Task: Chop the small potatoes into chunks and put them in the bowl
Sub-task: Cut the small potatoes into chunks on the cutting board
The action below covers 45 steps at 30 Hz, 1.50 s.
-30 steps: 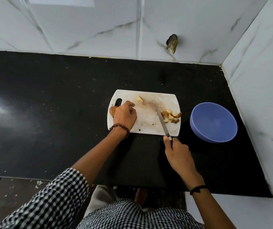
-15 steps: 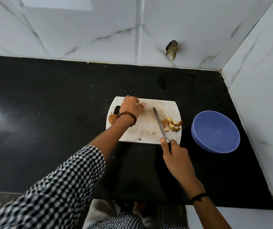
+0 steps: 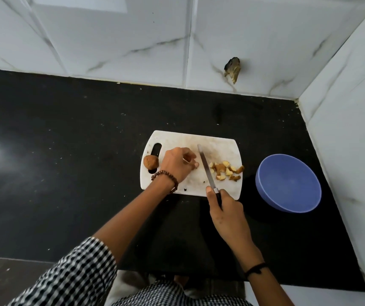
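A white cutting board (image 3: 218, 147) lies on the black counter. My left hand (image 3: 176, 165) rests on the board's middle, its curled fingers pinching a small potato piece that is mostly hidden under them. My right hand (image 3: 228, 215) grips the handle of a knife (image 3: 205, 170), whose blade lies across the board just right of my left fingers. A pile of several cut potato chunks (image 3: 225, 171) sits right of the blade. One whole brown potato (image 3: 151, 164) lies at the board's left edge by the handle slot. The blue bowl (image 3: 287, 186) stands to the right, with nothing in it.
The black counter (image 3: 66, 151) stretches far to the left of the board. White marble-pattern walls close it in at the back and right, the right wall (image 3: 349, 129) close to the bowl. A dark broken spot (image 3: 232, 70) marks the back wall.
My left hand reached to the board's far edge for a loose potato piece and drew back to the middle. The knife shifted left, away from the chunk pile, and now lies beside my left fingers.
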{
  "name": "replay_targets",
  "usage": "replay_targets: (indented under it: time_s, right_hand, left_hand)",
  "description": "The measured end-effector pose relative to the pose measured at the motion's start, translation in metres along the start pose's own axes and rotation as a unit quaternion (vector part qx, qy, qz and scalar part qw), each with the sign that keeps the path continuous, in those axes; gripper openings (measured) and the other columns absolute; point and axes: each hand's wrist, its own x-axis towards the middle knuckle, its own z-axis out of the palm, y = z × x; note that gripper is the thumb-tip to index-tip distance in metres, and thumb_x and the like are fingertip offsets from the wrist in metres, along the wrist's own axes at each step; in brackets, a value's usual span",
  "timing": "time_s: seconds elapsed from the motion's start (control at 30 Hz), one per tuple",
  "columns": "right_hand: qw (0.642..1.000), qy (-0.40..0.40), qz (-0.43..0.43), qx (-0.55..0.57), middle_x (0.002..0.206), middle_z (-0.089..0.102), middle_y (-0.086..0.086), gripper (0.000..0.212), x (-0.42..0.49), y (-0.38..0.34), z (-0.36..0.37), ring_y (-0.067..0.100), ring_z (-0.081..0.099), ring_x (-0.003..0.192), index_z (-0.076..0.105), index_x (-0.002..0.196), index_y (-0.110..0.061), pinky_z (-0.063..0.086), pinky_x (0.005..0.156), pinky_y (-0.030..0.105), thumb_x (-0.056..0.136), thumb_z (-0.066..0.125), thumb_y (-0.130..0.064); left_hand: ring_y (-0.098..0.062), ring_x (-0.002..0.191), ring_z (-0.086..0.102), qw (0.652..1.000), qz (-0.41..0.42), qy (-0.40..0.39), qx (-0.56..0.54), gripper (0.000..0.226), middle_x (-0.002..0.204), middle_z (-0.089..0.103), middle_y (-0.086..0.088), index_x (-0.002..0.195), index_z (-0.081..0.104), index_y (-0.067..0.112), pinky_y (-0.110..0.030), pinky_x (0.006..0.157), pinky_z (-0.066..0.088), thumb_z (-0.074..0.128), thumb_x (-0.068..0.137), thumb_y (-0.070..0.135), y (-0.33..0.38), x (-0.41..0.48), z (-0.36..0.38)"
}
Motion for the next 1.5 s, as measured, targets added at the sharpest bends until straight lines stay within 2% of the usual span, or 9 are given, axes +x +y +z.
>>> replay_targets:
  time_s: [0.13,0.33,0.53,0.67,0.93,1.03,1.2,1.4,1.5]
  right_hand:
    - [1.0,0.0,0.001,0.006,0.071,0.058,-0.001,0.045,0.0,-0.002,0.002,0.01,0.06,0.066,0.057,0.097,-0.017,0.04,0.057,0.023,0.102,0.037,-0.057]
    - [1.0,-0.007,0.018,0.023,0.077,0.061,0.0,0.045,-0.003,-0.002,0.003,0.009,0.062,0.071,0.059,0.104,-0.017,0.041,0.058,0.022,0.103,0.037,-0.056]
    - [0.999,-0.02,0.03,0.034,0.08,0.063,0.001,0.044,-0.009,-0.005,0.004,0.01,0.063,0.074,0.057,0.107,-0.019,0.041,0.059,0.022,0.103,0.036,-0.057]
    - [0.999,-0.03,0.034,0.022,0.083,0.063,0.001,0.046,-0.009,-0.007,0.006,0.01,0.063,0.075,0.056,0.112,-0.019,0.041,0.059,0.023,0.103,0.034,-0.058]
    - [0.997,-0.06,0.036,-0.019,0.092,0.06,0.003,0.05,-0.007,-0.007,0.012,0.014,0.06,0.082,0.058,0.113,-0.013,0.045,0.072,0.031,0.106,0.029,-0.054]
    - [0.994,-0.084,0.04,-0.063,0.096,0.058,0.002,0.048,-0.002,-0.01,0.013,0.018,0.062,0.087,0.055,0.115,-0.018,0.054,0.08,0.041,0.106,0.024,-0.054]
    - [0.989,-0.114,0.064,-0.063,0.096,0.064,0.011,0.052,0.009,-0.026,0.012,0.031,0.072,0.073,0.052,0.108,-0.014,0.063,0.071,0.047,0.104,0.024,-0.058]
    - [0.981,-0.162,0.096,-0.051,0.091,0.065,0.013,0.048,-0.001,-0.028,0.004,0.026,0.07,0.058,0.049,0.11,-0.013,0.064,0.063,0.044,0.105,0.027,-0.054]
    - [0.977,-0.171,0.092,-0.084,0.093,0.065,0.013,0.047,-0.01,-0.022,0.003,0.028,0.073,0.062,0.047,0.112,-0.013,0.064,0.061,0.043,0.105,0.026,-0.054]
  left_hand:
    - [0.006,0.071,0.062,0.999,0.006,-0.001,-0.032,0.022,0.079,0.066,0.012,0.091,0.071,0.018,-0.004,0.061,0.047,0.082,0.073,0.021,-0.004,-0.018,0.006]
    - [0.006,0.076,0.067,0.996,0.02,-0.027,-0.079,0.028,0.084,0.073,0.006,0.101,0.07,0.009,-0.009,0.077,0.052,0.078,0.075,0.006,-0.014,-0.029,0.002]
    - [0.002,0.081,0.065,0.999,0.035,-0.002,-0.041,0.021,0.092,0.072,0.004,0.1,0.072,0.013,-0.008,0.078,0.051,0.076,0.079,0.014,-0.014,-0.031,0.0]
    - [0.005,0.072,0.059,0.999,0.035,0.01,-0.028,0.019,0.092,0.07,0.004,0.1,0.073,0.009,0.003,0.068,0.043,0.074,0.081,0.012,-0.012,-0.033,0.001]
    - [-0.009,0.085,0.068,0.999,0.024,0.025,-0.001,0.015,0.093,0.073,-0.003,0.095,0.075,0.01,-0.022,0.083,0.055,0.075,0.081,0.012,-0.01,-0.029,0.006]
    - [-0.01,0.085,0.068,0.999,0.026,0.021,0.015,0.014,0.092,0.073,-0.003,0.095,0.075,0.01,-0.023,0.084,0.055,0.075,0.08,0.011,-0.009,-0.027,0.006]
    - [-0.011,0.084,0.068,0.999,0.025,0.026,0.006,0.013,0.091,0.074,-0.005,0.092,0.076,0.008,-0.021,0.082,0.055,0.076,0.079,0.009,-0.008,-0.028,0.006]
    - [-0.007,0.081,0.065,0.999,0.009,0.049,-0.005,0.013,0.093,0.073,-0.004,0.094,0.076,0.008,-0.002,0.057,0.046,0.074,0.081,0.01,-0.008,-0.032,0.009]
    - [-0.002,0.076,0.06,0.998,0.003,0.056,-0.014,0.014,0.092,0.073,-0.005,0.094,0.076,0.007,0.002,0.053,0.043,0.074,0.081,0.009,-0.007,-0.034,0.009]
